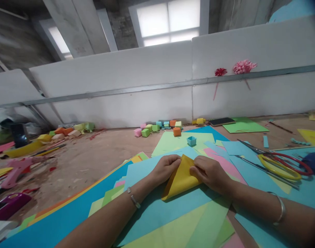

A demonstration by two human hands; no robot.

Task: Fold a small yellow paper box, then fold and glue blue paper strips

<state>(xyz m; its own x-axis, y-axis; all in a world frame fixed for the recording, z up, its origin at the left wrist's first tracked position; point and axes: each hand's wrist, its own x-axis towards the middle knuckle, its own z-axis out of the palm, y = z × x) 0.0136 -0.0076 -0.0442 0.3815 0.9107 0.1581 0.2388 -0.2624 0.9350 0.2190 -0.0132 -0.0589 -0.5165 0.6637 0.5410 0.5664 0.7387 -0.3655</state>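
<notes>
A yellow sheet of paper (182,181), partly folded over, is held up between my two hands above a pile of coloured sheets. My left hand (164,168) pinches its upper left edge, thumb and fingers pressed together. On the other side, my right hand (210,172) grips the right edge with bent fingers. The near lower corner of the yellow paper points down to the left, close to the light blue sheet (157,213) beneath. A small light blue folded paper box (191,141) sits just beyond my hands.
Scissors with yellow and red handles (278,167) lie at right. Several small paper cubes (155,128) line the back by the white partition (116,110). A dark phone (221,121) rests near a green sheet (245,125). At left are a pink glue gun (18,168) and a purple stapler-like tool (11,206).
</notes>
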